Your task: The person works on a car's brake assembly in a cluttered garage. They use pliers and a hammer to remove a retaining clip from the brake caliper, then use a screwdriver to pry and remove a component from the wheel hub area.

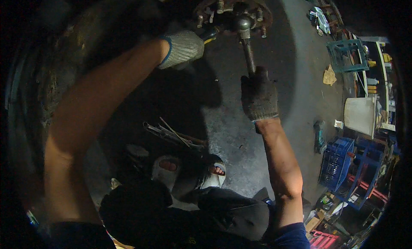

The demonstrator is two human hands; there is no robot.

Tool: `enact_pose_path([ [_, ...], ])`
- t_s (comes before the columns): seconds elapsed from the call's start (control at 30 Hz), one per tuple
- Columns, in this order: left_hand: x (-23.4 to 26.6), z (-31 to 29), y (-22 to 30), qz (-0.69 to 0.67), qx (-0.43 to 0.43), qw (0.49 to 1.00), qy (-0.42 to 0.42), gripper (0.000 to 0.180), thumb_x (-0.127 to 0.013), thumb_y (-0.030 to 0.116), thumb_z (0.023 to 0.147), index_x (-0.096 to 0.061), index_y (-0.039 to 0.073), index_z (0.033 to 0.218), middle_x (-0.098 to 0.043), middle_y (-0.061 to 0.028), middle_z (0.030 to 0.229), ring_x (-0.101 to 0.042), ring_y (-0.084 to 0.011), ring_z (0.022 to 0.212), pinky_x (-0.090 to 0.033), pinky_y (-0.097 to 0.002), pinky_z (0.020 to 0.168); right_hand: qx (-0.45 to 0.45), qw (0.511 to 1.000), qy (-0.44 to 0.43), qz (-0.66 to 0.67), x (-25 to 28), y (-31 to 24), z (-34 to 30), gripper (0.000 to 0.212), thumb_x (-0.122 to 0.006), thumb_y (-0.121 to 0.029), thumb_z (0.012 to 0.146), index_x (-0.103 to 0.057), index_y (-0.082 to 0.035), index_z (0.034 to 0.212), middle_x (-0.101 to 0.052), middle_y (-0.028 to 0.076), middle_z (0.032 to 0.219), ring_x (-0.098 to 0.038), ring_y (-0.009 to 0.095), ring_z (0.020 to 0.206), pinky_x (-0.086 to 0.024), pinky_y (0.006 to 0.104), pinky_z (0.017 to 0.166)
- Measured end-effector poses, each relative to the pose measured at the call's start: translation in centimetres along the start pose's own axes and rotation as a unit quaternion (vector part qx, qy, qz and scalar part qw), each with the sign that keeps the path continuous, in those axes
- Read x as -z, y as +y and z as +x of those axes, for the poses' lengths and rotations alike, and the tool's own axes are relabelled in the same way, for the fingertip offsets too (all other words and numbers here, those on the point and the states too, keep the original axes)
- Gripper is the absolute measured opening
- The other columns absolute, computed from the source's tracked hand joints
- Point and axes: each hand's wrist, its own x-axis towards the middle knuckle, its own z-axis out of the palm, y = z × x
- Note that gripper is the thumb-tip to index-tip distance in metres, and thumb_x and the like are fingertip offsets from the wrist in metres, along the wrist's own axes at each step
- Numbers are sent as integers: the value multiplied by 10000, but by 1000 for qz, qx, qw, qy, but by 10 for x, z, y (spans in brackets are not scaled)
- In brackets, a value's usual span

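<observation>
Steel round-headed tool (247,45) overlapping the rusty hub (240,8) looks heavy and rigid, best held low on its shaft, where the gloved right hand (260,93) grips; left hand (183,50), left of the hub, closes around a dark-handled tool (209,34).

At a rusty, studded hub (231,11), a round-headed metal tool (248,54) is held by its shaft; a slim dark tool (209,34) is angled toward the hub.
</observation>
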Motion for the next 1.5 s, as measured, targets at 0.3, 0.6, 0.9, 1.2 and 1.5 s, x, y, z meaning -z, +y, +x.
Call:
enact_pose_path([
  [0.3, -9, 3, -5, 29, -62, 996, 53, 183, -608, 157, 945, -724, 24, 896, -611, -86, 638, -602, -206, 559, -467, -387, 518, 153, 933, 214, 244, 3, 1, -22, 298, -682, -149, 946, -583, -45, 1207, -673, 265, 939, -678, 460, 781, -531, 494, 651],
  [0.6, -33, 10, -11, -202, -32, 974, 100, 185, -607, 145, 924, -715, 19, 842, -598, -88, 634, -581, -211, 541, -448, -384, 504, 25, 989, 27, 141, 8, -20, -15, 454, -677, -117, 935, -554, -4, 1358, -676, 269, 950, -680, 457, 856, -546, 492, 724],
  [0.9, -13, 4, 3, -286, 37, 955, 67, 229, -575, 143, 901, -667, 18, 733, -550, -99, 607, -541, -208, 515, -414, -394, 483, -9, 994, 51, 101, -32, -3, 7, 341, -702, -164, 922, -586, 11, 1190, -693, 269, 880, -683, 506, 780, -537, 535, 639],
  [1.2, -19, -2, 24, -411, 58, 903, 111, 200, -592, 124, 833, -626, 32, 658, -550, -110, 612, -534, -223, 509, -413, -397, 503, 181, 949, 234, 110, 1, 18, -43, 432, -731, -98, 885, -591, 26, 1275, -705, 229, 979, -708, 390, 822, -543, 455, 698],
  [1.5, -62, 21, 33, -570, 187, 799, 35, 137, -570, 114, 882, -653, 56, 790, -516, -77, 633, -519, -214, 555, -386, -375, 472, 13, 996, -47, -75, -22, 16, 20, 233, -669, -133, 944, -612, -43, 1151, -667, 230, 1094, -683, 440, 867, -556, 483, 750],
])
